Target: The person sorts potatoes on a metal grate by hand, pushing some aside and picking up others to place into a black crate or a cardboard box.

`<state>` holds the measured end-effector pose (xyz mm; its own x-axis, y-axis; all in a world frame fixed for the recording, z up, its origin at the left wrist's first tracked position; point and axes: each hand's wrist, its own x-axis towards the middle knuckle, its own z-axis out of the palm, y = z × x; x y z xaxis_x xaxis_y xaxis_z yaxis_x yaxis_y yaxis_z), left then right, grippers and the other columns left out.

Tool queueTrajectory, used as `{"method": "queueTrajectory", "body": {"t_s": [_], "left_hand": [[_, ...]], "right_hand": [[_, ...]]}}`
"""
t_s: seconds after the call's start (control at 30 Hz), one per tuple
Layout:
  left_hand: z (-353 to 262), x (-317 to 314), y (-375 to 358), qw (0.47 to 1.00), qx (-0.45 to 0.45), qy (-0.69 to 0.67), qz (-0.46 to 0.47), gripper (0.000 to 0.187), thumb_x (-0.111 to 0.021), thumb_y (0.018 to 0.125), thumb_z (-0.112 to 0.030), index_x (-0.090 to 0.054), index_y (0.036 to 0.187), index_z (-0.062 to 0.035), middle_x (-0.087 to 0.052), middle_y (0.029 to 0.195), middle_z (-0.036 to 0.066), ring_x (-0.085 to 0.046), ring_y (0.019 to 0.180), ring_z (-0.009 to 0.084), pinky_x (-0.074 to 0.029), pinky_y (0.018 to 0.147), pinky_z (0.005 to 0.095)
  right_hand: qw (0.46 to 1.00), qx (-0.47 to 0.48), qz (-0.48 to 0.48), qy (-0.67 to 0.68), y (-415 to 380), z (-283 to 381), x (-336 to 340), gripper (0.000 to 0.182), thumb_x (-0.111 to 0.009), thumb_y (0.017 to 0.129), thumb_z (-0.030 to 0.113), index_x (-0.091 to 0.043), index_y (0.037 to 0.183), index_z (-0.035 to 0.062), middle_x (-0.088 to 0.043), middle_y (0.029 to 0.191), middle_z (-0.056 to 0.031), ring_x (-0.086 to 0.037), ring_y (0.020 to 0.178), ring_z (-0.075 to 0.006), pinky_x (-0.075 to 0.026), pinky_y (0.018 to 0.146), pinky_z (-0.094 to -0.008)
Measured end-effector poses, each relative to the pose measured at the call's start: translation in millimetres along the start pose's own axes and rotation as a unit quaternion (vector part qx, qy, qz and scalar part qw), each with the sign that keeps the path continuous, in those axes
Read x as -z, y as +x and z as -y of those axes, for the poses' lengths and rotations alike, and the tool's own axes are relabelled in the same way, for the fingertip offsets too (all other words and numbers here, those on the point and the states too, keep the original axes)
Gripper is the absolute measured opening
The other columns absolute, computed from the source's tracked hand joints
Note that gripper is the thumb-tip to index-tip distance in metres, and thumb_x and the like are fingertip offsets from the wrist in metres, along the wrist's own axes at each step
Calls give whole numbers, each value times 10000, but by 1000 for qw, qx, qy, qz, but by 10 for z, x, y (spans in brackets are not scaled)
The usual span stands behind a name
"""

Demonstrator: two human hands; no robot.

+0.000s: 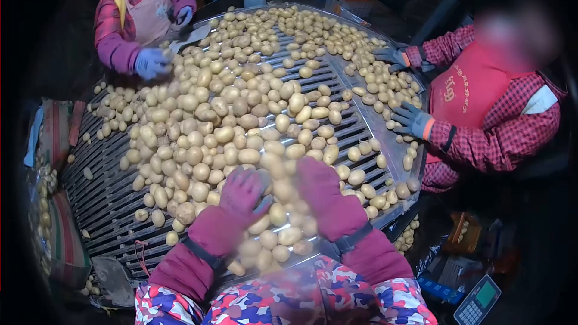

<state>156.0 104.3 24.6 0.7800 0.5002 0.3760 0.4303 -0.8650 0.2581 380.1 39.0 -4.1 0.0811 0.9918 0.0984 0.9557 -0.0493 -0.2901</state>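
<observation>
A big heap of potatoes (211, 108) lies spread over a slatted sorting table (114, 186). My left hand (244, 191), in a purple and grey glove, rests against potatoes at the near side of the heap, its thumb apart from the fingers. To its right, my right hand (316, 182) is among potatoes too, but motion smears it and its fingers do not show clearly. Between my two forearms, loose potatoes (277, 241) run down to the table's near edge, some blurred.
At the far left a person's gloved hand (152, 64) is by the heap. Another person's gloved hands (413, 120) touch potatoes on the right. Striped sacks (66, 238) hang at the left edge. A digital scale (477, 301) stands low at the right.
</observation>
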Motion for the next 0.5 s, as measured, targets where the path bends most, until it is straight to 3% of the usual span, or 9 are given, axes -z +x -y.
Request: {"method": "queueTrajectory", "body": {"t_s": [0.03, 0.13, 0.2, 0.3, 0.33, 0.37, 0.4, 0.47, 0.5], "left_hand": [[-14, -13, -8, 1000, -6, 4, 0, 543, -746, 751, -298, -596, 1219, -67, -612, 1165, 131, -554, 1125, 333, -403, 1026, 520], [-4, -32, -28, 1000, -2, 1, -1, 538, -744, 759, -303, -596, 1219, -67, -611, 1168, 136, -554, 1129, 335, -401, 1028, 525], [-13, -36, -32, 1000, 9, -2, -1, 536, -742, 764, -307, -596, 1220, -67, -611, 1171, 138, -553, 1131, 335, -400, 1029, 526], [-25, -36, -9, 1000, 15, -1, 4, 538, -739, 767, -313, -597, 1223, -67, -610, 1174, 141, -552, 1136, 336, -399, 1030, 529], [-37, -32, -5, 1000, 12, 7, 16, 540, -738, 765, -315, -597, 1225, -68, -609, 1174, 142, -551, 1138, 337, -398, 1031, 531], [-42, -34, -3, 1000, 14, 4, 15, 540, -738, 765, -315, -597, 1225, -68, -609, 1174, 142, -551, 1138, 337, -398, 1031, 531], [-39, -30, -1, 1000, 11, 3, 15, 542, -737, 763, -315, -597, 1226, -70, -608, 1173, 142, -549, 1140, 337, -398, 1031, 532], [-37, 2, 31, 1000, 7, 1, 17, 544, -737, 760, -315, -597, 1226, -71, -606, 1172, 142, -548, 1142, 338, -397, 1032, 533], [-44, 10, 39, 1000, 11, 0, 22, 546, -738, 757, -313, -598, 1227, -72, -605, 1170, 142, -546, 1142, 339, -396, 1033, 535]], "right_hand": [[997, -9, -11, 72, -26, -58, 70, 282, -635, 810, 217, -585, 1069, 116, -577, 1034, -103, -610, 913, -293, -492, 735, -455], [998, -15, -6, 56, 77, -195, 193, 341, -661, 791, 240, -576, 1096, 112, -585, 1039, -109, -611, 931, -307, -498, 751, -468], [994, -60, -59, 66, 63, -413, 209, 535, -694, 756, 278, -556, 1244, 110, -603, 1046, -146, -612, 945, -339, -503, 787, -472], [988, -134, -23, 68, 79, -487, 770, 567, -710, 770, 258, -558, 1289, 85, -619, 1059, -127, -637, 927, -281, -521, 797, -410], [940, -223, -52, 254, 63, -477, 953, 552, -712, 788, 244, -566, 1279, 36, -634, 1072, -128, -639, 945, -258, -523, 815, -376], [848, -302, -81, 428, 51, -519, 1059, 541, -713, 806, 230, -575, 1270, -12, -650, 1085, -129, -641, 962, -235, -525, 833, -342], [848, -302, -80, 428, 41, -629, 1103, 541, -713, 806, 230, -575, 1270, -12, -650, 1085, -129, -641, 962, -235, -525, 833, -342], [849, -218, -179, 448, 28, -863, 1196, 465, -686, 844, 148, -580, 1265, -19, -623, 1079, -73, -623, 908, -162, -534, 751, -272], [815, -235, -174, 499, 2, -899, 1253, 484, -672, 878, 180, -546, 1297, -28, -611, 1124, -100, -628, 931, -185, -554, 740, -270]]}}
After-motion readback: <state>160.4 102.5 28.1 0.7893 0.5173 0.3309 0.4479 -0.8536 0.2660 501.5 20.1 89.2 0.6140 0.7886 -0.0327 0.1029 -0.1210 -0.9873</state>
